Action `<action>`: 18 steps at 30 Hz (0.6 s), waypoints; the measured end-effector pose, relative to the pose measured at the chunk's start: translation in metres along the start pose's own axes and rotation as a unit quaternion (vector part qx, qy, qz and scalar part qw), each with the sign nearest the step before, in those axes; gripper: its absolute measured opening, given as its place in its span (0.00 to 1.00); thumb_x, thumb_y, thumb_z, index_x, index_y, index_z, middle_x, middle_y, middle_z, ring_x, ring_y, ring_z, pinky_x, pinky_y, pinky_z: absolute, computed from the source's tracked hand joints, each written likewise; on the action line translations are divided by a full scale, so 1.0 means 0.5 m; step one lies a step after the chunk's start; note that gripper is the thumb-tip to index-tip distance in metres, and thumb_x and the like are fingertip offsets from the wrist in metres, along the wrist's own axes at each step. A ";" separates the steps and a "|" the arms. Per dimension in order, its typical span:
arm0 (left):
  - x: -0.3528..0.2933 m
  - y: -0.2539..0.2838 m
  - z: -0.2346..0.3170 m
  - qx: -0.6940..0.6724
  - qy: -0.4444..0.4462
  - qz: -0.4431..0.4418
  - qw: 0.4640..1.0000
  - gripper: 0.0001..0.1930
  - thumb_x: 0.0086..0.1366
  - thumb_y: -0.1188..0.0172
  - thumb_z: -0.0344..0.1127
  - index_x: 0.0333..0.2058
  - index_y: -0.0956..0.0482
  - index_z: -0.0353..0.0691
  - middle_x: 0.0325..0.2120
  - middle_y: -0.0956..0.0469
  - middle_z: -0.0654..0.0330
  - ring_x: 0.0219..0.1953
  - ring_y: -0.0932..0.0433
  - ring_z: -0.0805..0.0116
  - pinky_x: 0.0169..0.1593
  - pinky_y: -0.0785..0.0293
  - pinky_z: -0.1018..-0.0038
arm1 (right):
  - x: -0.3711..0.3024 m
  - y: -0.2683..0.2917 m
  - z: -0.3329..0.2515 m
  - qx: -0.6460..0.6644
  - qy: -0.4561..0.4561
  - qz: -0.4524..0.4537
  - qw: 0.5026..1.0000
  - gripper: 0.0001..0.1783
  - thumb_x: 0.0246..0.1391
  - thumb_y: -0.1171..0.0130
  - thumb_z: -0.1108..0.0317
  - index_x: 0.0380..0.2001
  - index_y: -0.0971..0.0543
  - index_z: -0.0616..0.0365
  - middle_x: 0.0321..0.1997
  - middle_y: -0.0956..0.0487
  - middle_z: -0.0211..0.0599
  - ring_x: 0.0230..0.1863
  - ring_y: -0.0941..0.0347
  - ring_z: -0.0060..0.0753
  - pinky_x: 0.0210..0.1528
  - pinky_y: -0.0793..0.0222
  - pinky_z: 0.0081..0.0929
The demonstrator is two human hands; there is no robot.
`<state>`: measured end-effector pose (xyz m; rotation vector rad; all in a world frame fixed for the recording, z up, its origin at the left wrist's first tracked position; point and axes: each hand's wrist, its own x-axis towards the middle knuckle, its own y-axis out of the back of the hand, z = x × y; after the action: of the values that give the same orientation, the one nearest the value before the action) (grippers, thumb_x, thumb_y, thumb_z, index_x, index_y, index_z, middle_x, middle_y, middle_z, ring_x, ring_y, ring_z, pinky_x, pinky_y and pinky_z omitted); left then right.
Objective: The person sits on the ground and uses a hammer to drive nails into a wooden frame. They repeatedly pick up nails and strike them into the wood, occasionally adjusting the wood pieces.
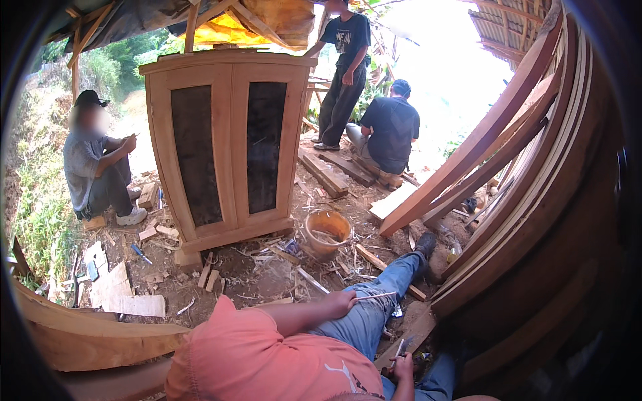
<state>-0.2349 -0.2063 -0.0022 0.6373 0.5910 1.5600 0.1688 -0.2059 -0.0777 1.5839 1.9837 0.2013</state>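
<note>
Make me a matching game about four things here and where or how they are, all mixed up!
Things:
1. Round orange bucket
2. Tall brown wooden cabinet
3. Thin pale wooden stick
4. Small blue-handled tool

Places or states:
A. On the ground, left of the cabinet
B. In the person's left fingers
C. On the ground, right of the cabinet
D. Upright, both doors shut

Pairs: 1-C, 2-D, 3-B, 4-A

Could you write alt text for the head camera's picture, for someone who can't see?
A person in a salmon shirt holds a thin pale stick in the left hand and a slim tool in the right hand. Ahead, a wooden cabinet stands among wood scraps near an orange bucket, with three people around.
</note>
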 end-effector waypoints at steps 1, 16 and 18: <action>0.000 0.002 -0.001 -0.002 0.000 0.002 1.000 0.17 0.77 0.52 0.49 0.46 0.26 0.42 0.39 0.19 0.42 0.45 0.20 0.38 0.49 0.26 0.48 | 0.001 -0.003 0.001 0.010 -0.010 -0.004 1.000 0.22 0.63 0.53 0.70 0.58 0.39 0.65 0.34 0.15 0.52 0.20 0.22 0.37 0.20 0.26 0.33; 0.009 -0.004 -0.001 0.018 -0.019 0.006 1.000 0.17 0.77 0.52 0.49 0.47 0.25 0.42 0.40 0.19 0.40 0.46 0.20 0.37 0.49 0.26 0.48 | 0.021 0.013 0.059 0.046 -0.060 0.099 0.992 0.19 0.58 0.50 0.73 0.53 0.34 0.62 0.26 0.20 0.45 0.18 0.23 0.38 0.19 0.28 0.36; 0.011 -0.008 -0.010 0.013 -0.007 -0.009 1.000 0.16 0.77 0.52 0.48 0.48 0.25 0.42 0.40 0.19 0.40 0.46 0.20 0.37 0.49 0.26 0.48 | 0.026 0.019 0.067 0.056 -0.078 0.112 0.989 0.18 0.57 0.50 0.73 0.52 0.33 0.61 0.25 0.21 0.43 0.17 0.24 0.37 0.19 0.29 0.37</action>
<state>-0.2360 -0.2003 -0.0082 0.6593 0.6059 1.5326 0.1931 -0.1990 -0.1053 1.8350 1.7247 0.0526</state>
